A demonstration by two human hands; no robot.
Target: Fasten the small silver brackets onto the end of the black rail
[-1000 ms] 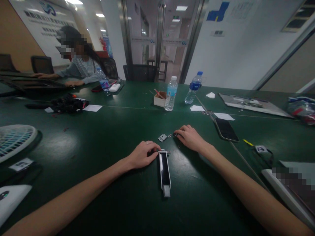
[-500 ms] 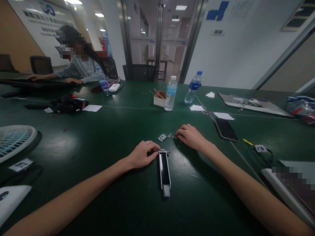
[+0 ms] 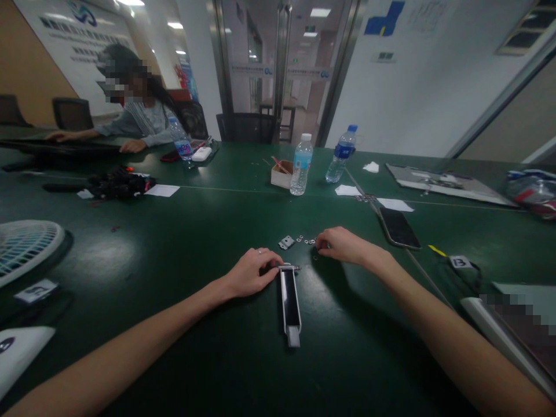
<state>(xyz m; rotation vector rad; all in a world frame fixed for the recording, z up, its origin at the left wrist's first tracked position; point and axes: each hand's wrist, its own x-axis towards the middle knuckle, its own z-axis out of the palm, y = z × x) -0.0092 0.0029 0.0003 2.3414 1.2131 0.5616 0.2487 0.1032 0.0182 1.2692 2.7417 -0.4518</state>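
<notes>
Easily, the right hand, grip unclear, could scatter washers at nine o'clock by brushing them; left hand pinches rod.

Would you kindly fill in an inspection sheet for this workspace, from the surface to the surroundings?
Surface: dark green table, glossy in places.
Job's things: white-framed black bar; metal bracket and small rings lie beyond it.
Clutter: phone to the right; open box and three bottles farther back.
Hands: left hand touches the bar's far end; right hand, curled, is beside the rings; any grip is hidden.
Cables: dark loop by a white tag at right, possibly a cord.
Surroundings: glass doors beyond the table; another person farther back, left.
</notes>
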